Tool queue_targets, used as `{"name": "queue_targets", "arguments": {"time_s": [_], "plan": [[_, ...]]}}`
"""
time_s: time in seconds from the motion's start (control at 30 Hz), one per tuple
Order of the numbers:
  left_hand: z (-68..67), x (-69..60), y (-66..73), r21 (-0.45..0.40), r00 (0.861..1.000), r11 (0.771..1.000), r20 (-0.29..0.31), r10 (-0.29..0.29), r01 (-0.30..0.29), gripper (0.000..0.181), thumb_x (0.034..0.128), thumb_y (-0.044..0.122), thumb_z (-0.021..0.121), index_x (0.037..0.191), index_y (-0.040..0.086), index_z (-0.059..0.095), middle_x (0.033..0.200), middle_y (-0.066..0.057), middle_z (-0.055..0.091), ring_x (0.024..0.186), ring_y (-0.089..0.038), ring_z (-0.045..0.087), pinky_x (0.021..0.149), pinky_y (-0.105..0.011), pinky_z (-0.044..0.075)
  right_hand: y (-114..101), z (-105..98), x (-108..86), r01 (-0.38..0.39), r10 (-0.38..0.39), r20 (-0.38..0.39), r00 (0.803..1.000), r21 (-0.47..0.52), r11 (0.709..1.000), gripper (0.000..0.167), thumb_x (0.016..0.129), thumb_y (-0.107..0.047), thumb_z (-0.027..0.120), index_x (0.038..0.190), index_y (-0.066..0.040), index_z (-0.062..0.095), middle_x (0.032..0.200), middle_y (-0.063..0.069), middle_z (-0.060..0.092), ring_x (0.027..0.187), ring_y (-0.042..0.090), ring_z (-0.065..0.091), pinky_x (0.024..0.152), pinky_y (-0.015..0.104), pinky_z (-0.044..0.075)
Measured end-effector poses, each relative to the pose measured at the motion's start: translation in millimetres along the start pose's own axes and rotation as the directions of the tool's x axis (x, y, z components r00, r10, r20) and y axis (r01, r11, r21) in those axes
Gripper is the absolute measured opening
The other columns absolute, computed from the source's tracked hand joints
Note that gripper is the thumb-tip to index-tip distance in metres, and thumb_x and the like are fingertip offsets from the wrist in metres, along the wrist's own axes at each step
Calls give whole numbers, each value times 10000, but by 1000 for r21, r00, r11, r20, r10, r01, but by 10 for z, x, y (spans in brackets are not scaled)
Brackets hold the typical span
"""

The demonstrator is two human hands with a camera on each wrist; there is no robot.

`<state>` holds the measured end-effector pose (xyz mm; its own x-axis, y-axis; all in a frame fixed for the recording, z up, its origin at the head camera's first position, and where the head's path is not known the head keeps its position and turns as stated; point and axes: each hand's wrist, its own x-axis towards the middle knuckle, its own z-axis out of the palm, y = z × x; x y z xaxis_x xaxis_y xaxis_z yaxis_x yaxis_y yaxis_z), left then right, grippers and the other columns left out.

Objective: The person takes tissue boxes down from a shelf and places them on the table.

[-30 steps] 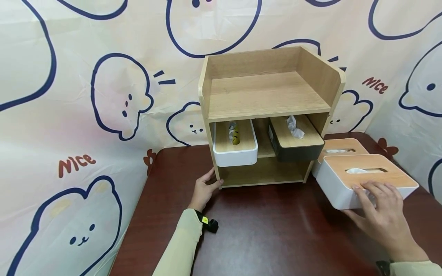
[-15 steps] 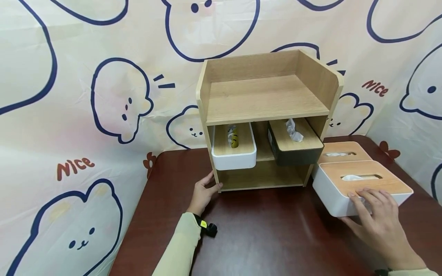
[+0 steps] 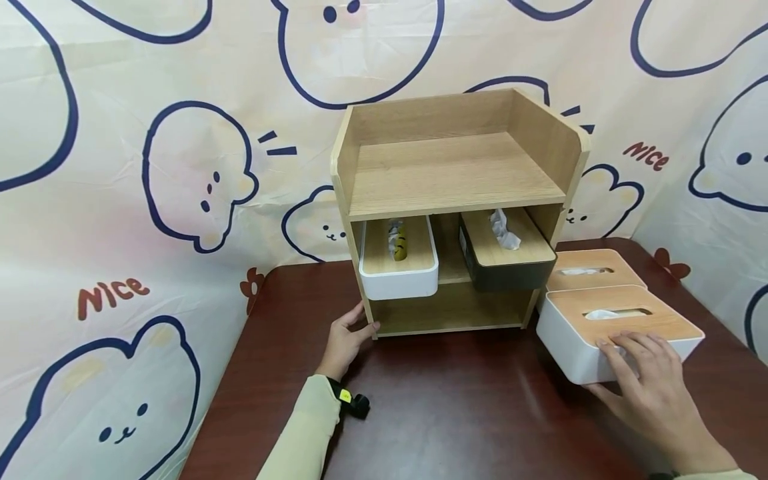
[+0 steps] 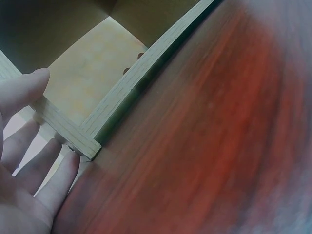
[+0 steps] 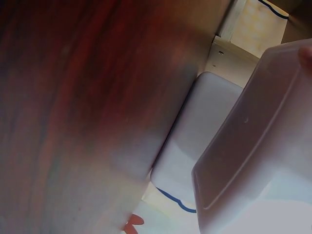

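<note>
My left hand grips the lower left side panel of a wooden desktop shelf. In the left wrist view the thumb lies on one side of the panel and the fingers on the other. My right hand holds a white tissue box with a wood-look lid by its near side, fingertips on the lid's edge. The thumb is low on the box. In the right wrist view the box's underside shows, tilted and raised off the table. Another white tissue box stands behind it.
On the shelf's middle level sit a white tissue box with a yellow-patterned packet and a dark tissue box, both jutting forward. The brown table extends in front. A printed cloth hangs behind and to the sides.
The held tissue box and my right hand have shifted a little left and nearer to me. My left hand keeps its place on the shelf; the head view has moved slightly.
</note>
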<state>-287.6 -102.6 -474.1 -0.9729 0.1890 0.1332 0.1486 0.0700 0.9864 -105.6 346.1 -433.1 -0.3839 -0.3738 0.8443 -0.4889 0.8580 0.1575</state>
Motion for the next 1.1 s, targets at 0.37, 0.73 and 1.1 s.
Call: {"name": "queue_targets", "arguments": {"time_s": [0.37, 0.73, 1.1], "plan": [[-9, 156, -277, -36, 1000, 999, -17, 5, -6, 667, 824, 113, 796, 1423, 146, 505, 1364, -111, 552, 1320, -222, 426, 936, -320, 454, 48, 5, -56, -14, 14, 45, 999, 10, 1000, 686, 981, -584, 407, 1088, 67, 598, 1038, 315, 570, 963, 512, 496, 1114, 504, 213], [-7, 146, -320, -43, 1000, 999, -5, -7, 7, 676, 824, 147, 802, 1429, 167, 500, 1365, -110, 554, 1303, -218, 450, 911, -309, 474, 75, 16, -125, -1, 1, 65, 998, -10, 1000, 699, 975, -599, 409, 1078, 66, 600, 1017, 303, 581, 941, 514, 509, 932, 591, 330], [-20, 33, -54, -5, 1000, 1000, 18, -7, 7, 657, 850, 90, 764, 1438, 82, 470, 1385, -163, 521, 1315, -242, 430, 910, -293, 467, 70, 6, -160, -29, 28, 144, 989, 1, 1000, 750, 966, -628, 395, 1108, 77, 606, 1054, 303, 573, 986, 504, 500, 1138, 445, 174]]}}
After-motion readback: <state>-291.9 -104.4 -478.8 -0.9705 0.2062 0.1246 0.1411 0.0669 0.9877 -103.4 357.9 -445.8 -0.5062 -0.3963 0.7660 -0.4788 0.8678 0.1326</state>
